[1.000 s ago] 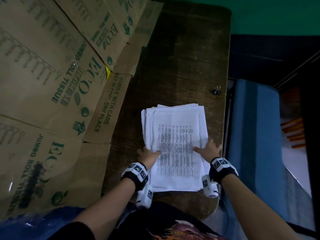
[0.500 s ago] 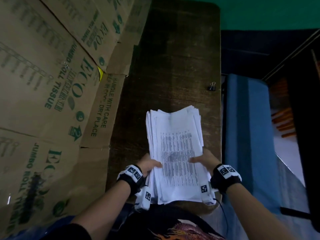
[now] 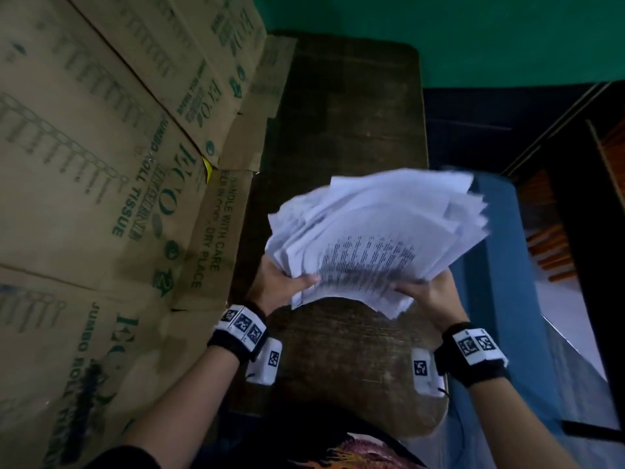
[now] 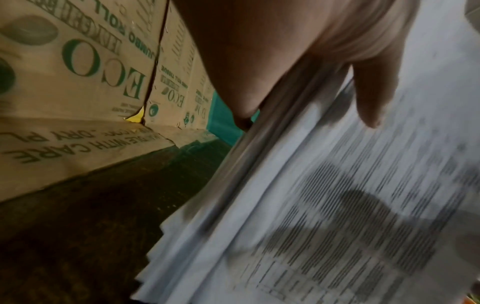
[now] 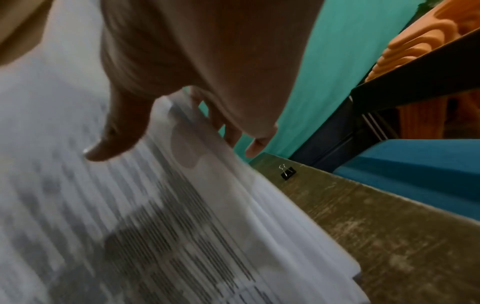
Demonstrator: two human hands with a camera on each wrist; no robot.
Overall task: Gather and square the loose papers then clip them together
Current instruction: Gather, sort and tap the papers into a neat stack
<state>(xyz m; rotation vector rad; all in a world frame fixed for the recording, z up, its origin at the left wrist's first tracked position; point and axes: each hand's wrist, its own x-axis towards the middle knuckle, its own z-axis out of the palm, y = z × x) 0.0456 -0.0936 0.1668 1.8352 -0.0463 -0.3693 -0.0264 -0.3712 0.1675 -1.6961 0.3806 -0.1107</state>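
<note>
While both hands are up off the table point(image 3: 341, 360), I read the paper stack point(image 3: 375, 238) as held in the air above the near half of the tabletop, tilted, far edges fanned and uneven (not squared). Left hand point(image 3: 277, 287) grips the stack's left edge: thumb on the top printed sheet, fingers hidden under the stack in the head view. In the left wrist view the thumb point(image 4: 374, 90) lies on the top sheet w/ the stack edge wedged into the hand. Right hand point(image 3: 427, 294) grips the right edge the same way: thumb point(image 5: 116, 139) on top, fingertips point(image 5: 255, 146) showing past the stack's far edge in the right wrist view. Top sheet carries dense printed columns; text is motion-blurred in both wrist views, so I can't read it.

Binder clip point(image 5: 288, 172), black w/ wire handles, sits on the table near its right edge, apart from the stack and both hands. Head view does not show it.

Cardboard boxes point(image 3: 101, 164) w/ green print stand along the table's left side.
</note>
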